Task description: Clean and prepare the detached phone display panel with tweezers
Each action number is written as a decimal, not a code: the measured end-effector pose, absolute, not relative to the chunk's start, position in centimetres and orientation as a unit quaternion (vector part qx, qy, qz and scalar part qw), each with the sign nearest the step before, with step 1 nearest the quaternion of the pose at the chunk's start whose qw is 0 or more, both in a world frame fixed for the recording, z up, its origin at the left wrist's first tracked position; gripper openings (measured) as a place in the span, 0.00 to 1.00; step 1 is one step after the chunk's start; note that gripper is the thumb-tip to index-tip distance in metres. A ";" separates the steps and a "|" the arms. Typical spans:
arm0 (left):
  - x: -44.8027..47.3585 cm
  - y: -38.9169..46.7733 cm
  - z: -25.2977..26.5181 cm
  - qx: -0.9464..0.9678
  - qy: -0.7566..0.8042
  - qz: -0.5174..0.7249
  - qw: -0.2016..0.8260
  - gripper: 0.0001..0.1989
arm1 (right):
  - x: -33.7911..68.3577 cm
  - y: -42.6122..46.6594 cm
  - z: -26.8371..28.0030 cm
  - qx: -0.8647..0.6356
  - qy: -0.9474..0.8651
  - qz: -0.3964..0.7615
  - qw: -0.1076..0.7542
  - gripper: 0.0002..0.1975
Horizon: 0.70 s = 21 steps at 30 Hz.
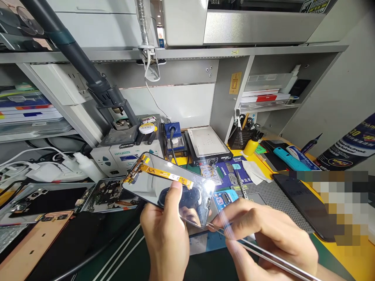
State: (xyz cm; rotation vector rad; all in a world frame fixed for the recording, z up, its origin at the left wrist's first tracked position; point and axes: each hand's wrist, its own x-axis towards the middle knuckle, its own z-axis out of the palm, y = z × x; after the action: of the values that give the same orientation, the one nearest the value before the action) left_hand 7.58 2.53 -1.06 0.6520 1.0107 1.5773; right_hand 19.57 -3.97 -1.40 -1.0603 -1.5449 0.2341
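Note:
My left hand (166, 234) grips a phone screen (152, 183) by its lower edge, thumb on top. The screen is tilted with its shiny back towards me, and an orange flex cable (164, 175) runs across its upper part. Between the fingers of my right hand (263, 234) is a pair of metal tweezers (263, 253). Their tips touch or sit very close to the screen's lower right corner; which of the two I cannot tell. A clear strip, perhaps film or glare, crosses in front of my right fingers.
Opened phones and parts (114, 195) lie at the left. A dark phone (304, 207) rests at the right beside a perforated grey mat (263, 195). Behind stand a soldering station (175, 136), a flat white-topped device (208, 142), a mesh pen holder (240, 136) and a yellow bottle (251, 146).

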 end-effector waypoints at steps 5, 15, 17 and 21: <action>7.4 2.4 -1.5 0.260 0.446 0.639 0.571 0.09 | 19.3 -4.0 -1.5 -0.469 -0.650 0.088 0.591 0.14; 7.6 2.5 -1.0 0.225 0.440 0.604 0.625 0.10 | 20.0 -3.8 -1.6 -0.433 -0.687 0.088 0.578 0.14; 7.6 2.7 -0.9 0.217 0.439 0.592 0.640 0.11 | 19.9 -3.8 -1.2 -0.454 -0.675 0.088 0.575 0.15; 7.4 2.8 -1.0 0.224 0.411 0.568 0.677 0.11 | 19.7 -3.7 -0.6 -0.452 -0.684 0.081 0.567 0.14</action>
State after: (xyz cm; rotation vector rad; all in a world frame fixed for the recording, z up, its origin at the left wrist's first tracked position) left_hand 7.43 2.81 -0.98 0.5040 0.9240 1.2755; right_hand 19.67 -3.74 -0.60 -1.0633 -1.6071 0.1898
